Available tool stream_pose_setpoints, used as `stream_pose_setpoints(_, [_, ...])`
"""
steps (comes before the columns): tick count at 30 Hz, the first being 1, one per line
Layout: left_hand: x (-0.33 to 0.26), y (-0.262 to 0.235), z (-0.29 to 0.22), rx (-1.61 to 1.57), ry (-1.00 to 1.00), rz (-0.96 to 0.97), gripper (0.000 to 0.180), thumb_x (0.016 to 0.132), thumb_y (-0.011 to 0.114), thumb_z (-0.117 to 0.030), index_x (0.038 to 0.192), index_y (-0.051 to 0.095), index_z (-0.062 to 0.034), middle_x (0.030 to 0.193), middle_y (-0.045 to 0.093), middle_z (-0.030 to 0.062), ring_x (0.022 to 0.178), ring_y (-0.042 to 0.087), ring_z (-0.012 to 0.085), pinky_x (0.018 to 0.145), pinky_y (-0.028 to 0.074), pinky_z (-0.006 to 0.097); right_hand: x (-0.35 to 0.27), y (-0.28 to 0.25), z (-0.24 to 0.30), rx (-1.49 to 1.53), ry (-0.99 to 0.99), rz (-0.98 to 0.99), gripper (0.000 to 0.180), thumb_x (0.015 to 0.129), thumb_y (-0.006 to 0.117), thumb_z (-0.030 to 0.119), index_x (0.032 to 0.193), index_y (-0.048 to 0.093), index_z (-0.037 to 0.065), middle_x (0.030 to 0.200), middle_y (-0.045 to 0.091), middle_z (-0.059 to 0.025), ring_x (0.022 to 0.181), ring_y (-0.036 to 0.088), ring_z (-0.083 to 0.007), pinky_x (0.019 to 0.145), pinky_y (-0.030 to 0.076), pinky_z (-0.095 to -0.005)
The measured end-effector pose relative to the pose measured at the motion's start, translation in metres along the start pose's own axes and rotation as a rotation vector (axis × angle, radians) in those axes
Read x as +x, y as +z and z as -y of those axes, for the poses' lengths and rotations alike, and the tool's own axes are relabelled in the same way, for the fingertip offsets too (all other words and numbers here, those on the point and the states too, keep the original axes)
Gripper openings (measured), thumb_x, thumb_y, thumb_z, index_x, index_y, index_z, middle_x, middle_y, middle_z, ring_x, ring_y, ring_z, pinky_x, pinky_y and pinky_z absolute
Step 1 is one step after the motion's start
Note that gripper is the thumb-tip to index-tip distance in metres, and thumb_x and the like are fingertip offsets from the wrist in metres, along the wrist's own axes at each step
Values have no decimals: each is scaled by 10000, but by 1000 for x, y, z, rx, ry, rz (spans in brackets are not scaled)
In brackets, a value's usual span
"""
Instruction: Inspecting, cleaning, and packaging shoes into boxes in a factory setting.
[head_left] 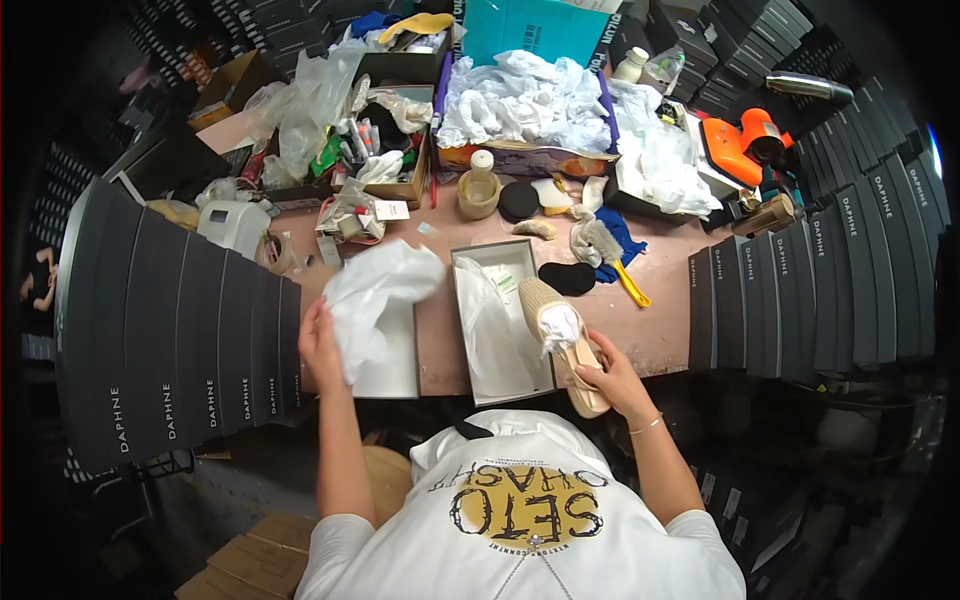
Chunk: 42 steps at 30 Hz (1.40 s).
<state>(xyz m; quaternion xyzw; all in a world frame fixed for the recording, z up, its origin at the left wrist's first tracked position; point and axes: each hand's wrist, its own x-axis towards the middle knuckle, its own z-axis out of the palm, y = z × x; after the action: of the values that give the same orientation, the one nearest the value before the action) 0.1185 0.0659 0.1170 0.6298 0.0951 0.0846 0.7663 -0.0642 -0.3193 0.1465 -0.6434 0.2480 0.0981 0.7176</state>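
Observation:
My left hand [318, 345] is closed on the edge of a thin white wrapping sheet [385, 290], which spreads over a white-lined box lid [395, 370]. In my right hand [615, 380] is a beige woven slip-on shoe [540, 298], gripped near its heel, with crumpled white paper [560, 326] stuffed into the toe. The shoe is tilted over the right rim of an open shoe box [462, 310]. Inside that box lie white wrapping paper [490, 335] and a small white packet with green print [503, 280].
Stacked dark shoe boxes [180, 330] wall the left side, and more boxes [810, 290] the right. Behind the open box stand a bottle [479, 190], a black round tin [518, 202] and a yellow-handled brush [622, 270]. Farther back, crumpled paper fills a purple-edged box [470, 158].

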Motion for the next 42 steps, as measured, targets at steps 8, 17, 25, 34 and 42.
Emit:
stream_pose_setpoints(8, [-9, 112, 130, 972, 164, 447, 377, 815, 650, -151, 1165, 601, -23, 1231, 542, 205, 1150, 494, 324, 992, 377, 382, 39, 76, -8, 38, -232, -51, 729, 819, 679, 52, 1416, 265, -4, 1000, 597, -142, 884, 610, -162, 733, 503, -271])
stream_pose_setpoints(17, [-89, 121, 36, -789, -933, 533, 723, 875, 420, -662, 1326, 438, -98, 1237, 552, 91, 1070, 568, 244, 871, 489, 432, 36, 88, 4, -555, -559, -8, 561, 846, 673, 119, 1345, 426, 61, 1138, 531, -165, 1079, 533, -250, 913, 434, -364])
stream_pose_setpoints(25, [-94, 122, 20, -611, -956, 520, 796, 848, 300, -750, 1327, 433, -129, 1212, 559, 95, 1069, 575, 256, 901, 479, 471, 70, 120, 49, -1048, -799, 92, 403, 684, 653, 75, 1084, 613, 81, 1000, 586, -113, 948, 536, -305, 787, 404, -400])
stream_pose_setpoints(34, [-72, 75, 55, -795, -1051, 504, 848, 853, 240, -753, 1348, 415, -87, 1204, 543, 222, 1065, 568, 393, 879, 470, 564, 88, 83, 21, -866, -707, -145, 325, 795, 619, 60, 1115, 583, 21, 1009, 611, -152, 964, 554, -330, 895, 404, -427])
stream_pose_setpoints(42, [-105, 93, 45, -525, -946, 433, 767, 897, 232, -701, 1407, 330, -137, 1398, 407, 96, 1271, 423, 260, 1037, 373, 442, 89, 164, 25, -1052, -456, 479, 606, 929, 399, 470, 1168, 546, -67, 1254, 510, -278, 1244, 421, -392, 1087, 165, -557])
